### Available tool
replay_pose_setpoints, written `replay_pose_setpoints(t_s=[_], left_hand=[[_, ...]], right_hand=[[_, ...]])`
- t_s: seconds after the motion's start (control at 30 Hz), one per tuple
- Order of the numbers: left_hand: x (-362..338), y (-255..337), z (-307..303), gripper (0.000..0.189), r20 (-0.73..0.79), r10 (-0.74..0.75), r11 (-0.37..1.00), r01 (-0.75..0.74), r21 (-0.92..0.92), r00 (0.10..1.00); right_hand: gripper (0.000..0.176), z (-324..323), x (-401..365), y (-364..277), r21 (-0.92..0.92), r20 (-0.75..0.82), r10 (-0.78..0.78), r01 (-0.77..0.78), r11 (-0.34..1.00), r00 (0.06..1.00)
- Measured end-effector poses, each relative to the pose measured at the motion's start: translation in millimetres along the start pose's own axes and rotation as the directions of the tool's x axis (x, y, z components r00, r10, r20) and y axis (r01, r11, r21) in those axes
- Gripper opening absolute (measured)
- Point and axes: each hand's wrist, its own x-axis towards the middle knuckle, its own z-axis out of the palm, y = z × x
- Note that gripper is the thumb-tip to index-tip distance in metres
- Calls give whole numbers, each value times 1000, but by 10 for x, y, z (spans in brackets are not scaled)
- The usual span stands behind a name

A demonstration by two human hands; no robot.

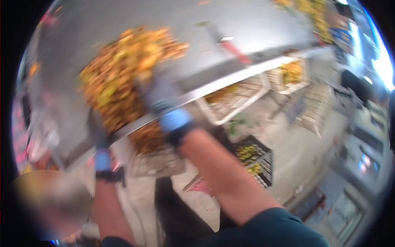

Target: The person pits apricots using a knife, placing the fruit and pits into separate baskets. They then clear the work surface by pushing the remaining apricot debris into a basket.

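The whole view is smeared by motion, so fine detail is lost. A steel worktop point(247, 24) runs across the upper half of the picture, and on it, close to its near edge, lies a heap of yellow, orange and brown pieces point(119, 70). The right hand point(160, 96), in a grey glove with a blue cuff, rests against the near side of the heap, right at the worktop's rim; the blur hides its fingers, so I cannot tell whether it is clenched on any pieces or lying flat. The left hand point(96, 131), gloved the same way, is at the worktop's edge just left of the heap's lower end, and its grasp cannot be made out either. More of the same pieces point(148, 138) show just under the rim, between the two forearms. Beneath the worktop to the right sits a white crate point(255, 96) with some yellow pieces in it, and lower down on the floor point(296, 140) stands a black crate point(265, 164) holding a few yellow things
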Motion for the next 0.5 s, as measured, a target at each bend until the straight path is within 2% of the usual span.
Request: replay_pose_setpoints(t_s=[0.03,0.07,0.1,0.13,0.17,0.2,0.23,0.27,0.3,0.33,0.37,0.4,0.43,0.47,0.5], left_hand=[[-12,-137,16,50,62,130,953,-142,266,990],[23,-105,-20,52,44,-4,998,1,66,999],[61,-64,-6,53,4,64,997,-64,43,998],[108,-5,-53,54,115,-43,997,36,61,992],[182,222,-110,50,162,-144,975,168,-142,976],[316,643,-275,52,246,-405,750,474,-461,881],[346,646,-258,59,238,-380,754,448,-481,894],[373,817,-358,57,345,-433,579,551,-601,833],[400,938,-475,56,456,-455,372,628,-683,765],[319,792,-422,56,450,-471,365,633,-683,758],[279,692,-395,53,216,-198,591,292,-752,956],[249,608,-349,51,-17,142,688,-111,-717,990],[166,550,-304,51,-15,136,689,-105,-717,991],[140,766,-507,48,144,-77,574,162,-803,987],[91,941,-695,44,320,-256,397,401,-826,912]], right_hand=[[72,24,20,-9,87,36,2,-6,996,999],[73,187,30,12,163,-101,-59,75,984,993],[76,205,44,-50,186,-24,-49,53,981,999],[78,281,48,-84,274,38,-71,58,960,997],[80,352,52,-94,346,85,-82,48,937,993],[80,514,108,-98,347,99,-93,53,936,991],[80,744,196,-44,466,152,-133,48,884,979],[81,901,228,-16,574,201,-175,29,819,964],[81,877,143,-104,568,215,-183,30,822,959],[81,824,67,-173,670,283,-173,-65,740,943],[81,789,17,-227,751,347,-170,-165,640,922],[65,815,38,-202,729,307,-220,-80,680,926],[65,829,-11,-196,725,313,-218,-84,683,924],[57,780,-165,-251,801,339,-277,-122,586,899],[49,713,-331,-322,863,354,-340,-164,478,872]])
